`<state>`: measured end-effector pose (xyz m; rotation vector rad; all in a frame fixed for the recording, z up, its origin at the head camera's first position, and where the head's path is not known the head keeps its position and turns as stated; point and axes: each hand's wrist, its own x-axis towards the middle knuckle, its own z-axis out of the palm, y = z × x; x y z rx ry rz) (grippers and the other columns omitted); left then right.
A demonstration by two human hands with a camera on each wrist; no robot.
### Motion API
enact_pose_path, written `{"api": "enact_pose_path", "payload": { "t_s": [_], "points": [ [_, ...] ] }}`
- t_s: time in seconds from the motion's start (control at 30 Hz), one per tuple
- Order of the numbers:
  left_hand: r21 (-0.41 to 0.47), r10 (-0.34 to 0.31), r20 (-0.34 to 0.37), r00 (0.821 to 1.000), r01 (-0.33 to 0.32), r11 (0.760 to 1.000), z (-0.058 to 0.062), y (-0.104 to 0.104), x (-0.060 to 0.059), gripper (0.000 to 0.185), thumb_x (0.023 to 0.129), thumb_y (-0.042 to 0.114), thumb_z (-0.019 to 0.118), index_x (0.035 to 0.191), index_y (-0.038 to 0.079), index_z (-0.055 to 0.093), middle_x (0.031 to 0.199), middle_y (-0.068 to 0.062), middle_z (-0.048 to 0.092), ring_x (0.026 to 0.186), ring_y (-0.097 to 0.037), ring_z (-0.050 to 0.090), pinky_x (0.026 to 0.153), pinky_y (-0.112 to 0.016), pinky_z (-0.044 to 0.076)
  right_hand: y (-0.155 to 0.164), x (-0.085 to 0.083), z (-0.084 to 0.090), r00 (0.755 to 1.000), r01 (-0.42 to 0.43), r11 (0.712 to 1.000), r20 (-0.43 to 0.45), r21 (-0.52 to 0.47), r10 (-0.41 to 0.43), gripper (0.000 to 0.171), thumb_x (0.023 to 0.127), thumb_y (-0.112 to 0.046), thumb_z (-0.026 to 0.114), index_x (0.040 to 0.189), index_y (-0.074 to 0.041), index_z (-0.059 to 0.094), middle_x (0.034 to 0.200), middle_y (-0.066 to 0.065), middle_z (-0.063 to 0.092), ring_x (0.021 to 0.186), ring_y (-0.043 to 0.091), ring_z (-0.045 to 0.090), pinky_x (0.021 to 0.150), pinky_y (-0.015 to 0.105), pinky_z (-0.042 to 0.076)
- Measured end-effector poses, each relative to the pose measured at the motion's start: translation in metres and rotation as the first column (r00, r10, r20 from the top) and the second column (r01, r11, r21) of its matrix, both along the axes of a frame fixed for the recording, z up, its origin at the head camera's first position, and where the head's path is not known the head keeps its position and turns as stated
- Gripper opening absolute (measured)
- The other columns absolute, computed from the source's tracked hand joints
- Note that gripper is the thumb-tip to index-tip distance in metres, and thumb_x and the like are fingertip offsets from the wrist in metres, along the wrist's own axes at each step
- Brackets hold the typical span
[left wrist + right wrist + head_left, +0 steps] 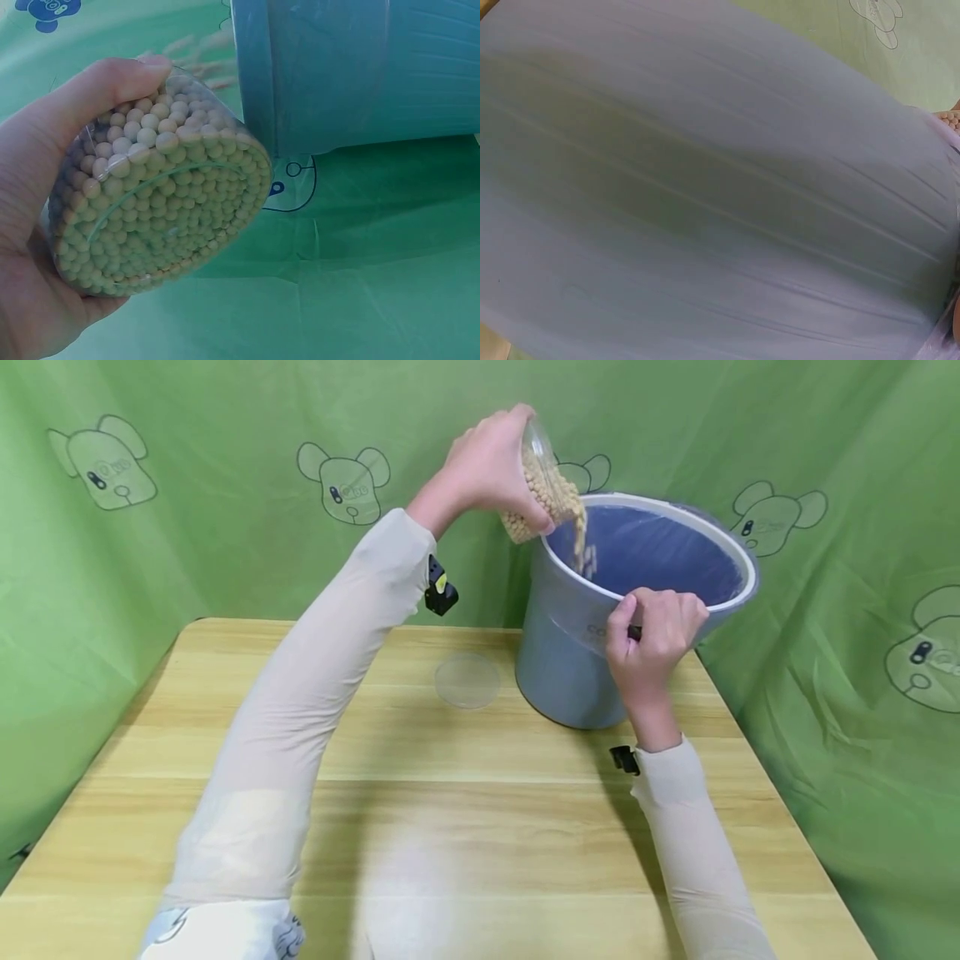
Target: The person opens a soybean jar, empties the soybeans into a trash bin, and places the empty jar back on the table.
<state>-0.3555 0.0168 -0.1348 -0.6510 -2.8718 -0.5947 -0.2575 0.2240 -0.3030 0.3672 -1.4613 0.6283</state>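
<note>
My left hand [491, 464] grips a clear round jar of pale beans [546, 487], tipped over the rim of a blue-grey bucket [570, 660]. Beans stream from the jar into the bucket. In the left wrist view the jar's bean-packed bottom [161, 217] sits in my palm, with the bucket's wall [352, 75] just beyond it. My right hand [654, 627] grips the bucket's near white rim [738, 597], fingers curled over the edge. The right wrist view is filled by the bucket's side [705, 187].
A clear round lid [467, 680] lies flat on the wooden table [450, 827], left of the bucket. Green cloth with cartoon bears [345, 481] hangs behind and to both sides. The bucket stands near the table's far right corner.
</note>
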Motion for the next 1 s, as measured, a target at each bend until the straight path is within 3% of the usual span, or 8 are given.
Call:
{"api": "enact_pose_path", "payload": {
  "t_s": [0.27,0.6,0.77,1.0],
  "points": [
    [-0.018,-0.004,-0.001,1.000,0.004,1.000,0.000,0.003,0.000,0.137,0.053,0.061,0.093,0.163,0.022,0.021,0.156,0.000,0.039,0.135,-0.013,0.044,0.111,-0.027,0.047,-0.001,0.001,-0.002,1.000,0.010,1.000,0.002,-0.007,-0.010,0.019,0.089,-0.005,0.055,0.075,0.008,0.057,0.071,0.023,0.051,0.074,0.042,0.040,0.088,0.040,0.033],
    [-0.080,-0.026,-0.084,0.996,0.020,0.997,0.000,0.003,0.002,0.135,0.056,0.063,0.090,0.163,0.019,0.019,0.158,0.001,0.038,0.142,-0.013,0.039,0.115,-0.028,0.043,-0.001,-0.001,-0.004,1.000,0.004,1.000,0.013,0.001,-0.004,0.020,0.090,-0.007,0.055,0.076,0.007,0.058,0.072,0.023,0.052,0.075,0.042,0.041,0.089,0.042,0.035],
    [-0.124,-0.069,-0.170,0.983,0.048,0.991,-0.004,0.002,0.002,0.136,0.059,0.066,0.087,0.164,0.017,0.015,0.160,0.000,0.039,0.142,-0.015,0.042,0.117,-0.031,0.042,-0.001,-0.003,-0.004,1.000,0.006,1.000,0.012,-0.005,-0.006,0.020,0.090,-0.007,0.055,0.077,0.007,0.058,0.072,0.023,0.052,0.075,0.042,0.041,0.093,0.036,0.033],
    [-0.156,-0.087,-0.232,0.969,0.051,0.986,-0.010,0.001,0.001,0.135,0.060,0.068,0.085,0.163,0.015,0.016,0.159,-0.003,0.042,0.140,-0.018,0.045,0.117,-0.032,0.042,0.000,-0.004,-0.005,1.000,0.012,1.000,0.011,-0.002,-0.012,0.020,0.090,-0.007,0.055,0.076,0.008,0.058,0.071,0.023,0.052,0.075,0.042,0.042,0.089,0.044,0.036]
  ]
}}
